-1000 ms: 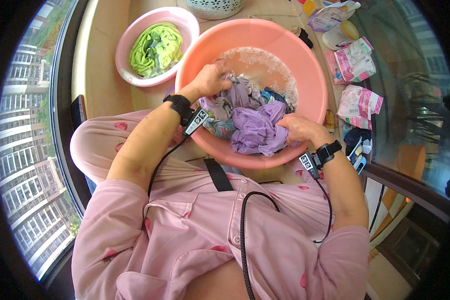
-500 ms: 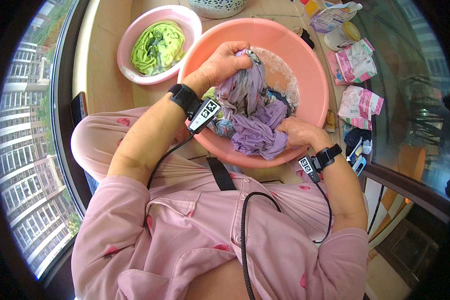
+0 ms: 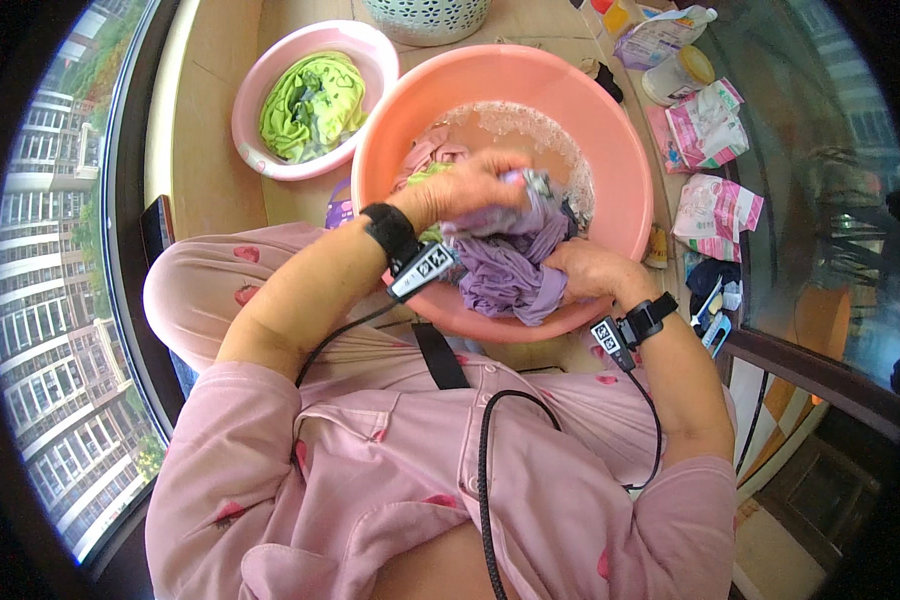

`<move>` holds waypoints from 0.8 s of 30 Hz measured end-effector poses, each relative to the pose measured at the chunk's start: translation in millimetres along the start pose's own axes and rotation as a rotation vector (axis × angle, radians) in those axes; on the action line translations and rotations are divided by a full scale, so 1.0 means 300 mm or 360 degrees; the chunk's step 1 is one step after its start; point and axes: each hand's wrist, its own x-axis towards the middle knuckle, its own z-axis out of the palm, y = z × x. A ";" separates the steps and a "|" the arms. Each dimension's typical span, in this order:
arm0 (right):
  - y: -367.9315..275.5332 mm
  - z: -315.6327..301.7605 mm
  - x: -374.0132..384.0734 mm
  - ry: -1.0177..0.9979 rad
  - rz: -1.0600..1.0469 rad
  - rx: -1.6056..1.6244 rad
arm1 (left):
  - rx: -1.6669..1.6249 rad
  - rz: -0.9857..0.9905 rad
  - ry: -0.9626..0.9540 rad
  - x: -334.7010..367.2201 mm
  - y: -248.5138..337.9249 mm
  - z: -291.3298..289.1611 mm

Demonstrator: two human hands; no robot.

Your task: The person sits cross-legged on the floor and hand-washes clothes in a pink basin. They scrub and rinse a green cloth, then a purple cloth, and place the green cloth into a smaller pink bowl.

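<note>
A wet purple garment (image 3: 505,275), with a grey patterned part, is bunched at the near side of a large peach-coloured basin (image 3: 625,150). My left hand (image 3: 475,185), slightly blurred, is closed on its upper, patterned end, low over the basin. At the basin's near right rim my right hand (image 3: 595,270) grips the plain purple part, its fingertips hidden in the folds. Beneath and to the left of my left hand lie a pink cloth (image 3: 435,150) and some yellow-green cloth. Foamy water (image 3: 530,125) shows in the far part of the basin.
A smaller pink basin (image 3: 248,140) with a lime-green garment (image 3: 305,105) stands at the far left. Behind is a perforated pale basket (image 3: 425,20). Along the right lie pink-white packets (image 3: 715,215) and a yellow-lidded jar (image 3: 678,75). Cables run from both wrist bands.
My left hand has lowered and moved slightly right, bringing the raised part of the purple garment down onto the pile. The pink cloth has come into view. My right hand stays nearly in place.
</note>
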 end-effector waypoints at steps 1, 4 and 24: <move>-0.006 0.004 -0.001 0.0072 -0.0067 -0.0034 | -0.0107 -0.0153 -0.0121 -0.004 -0.025 0.027; -0.018 -0.004 -0.012 0.0088 -0.0121 -0.0030 | 0.0591 -0.0227 -0.0681 -0.009 -0.109 0.067; -0.050 0.019 0.076 0.0229 -0.0073 -0.0194 | 0.0073 -0.0817 -0.0682 -0.086 -0.218 0.020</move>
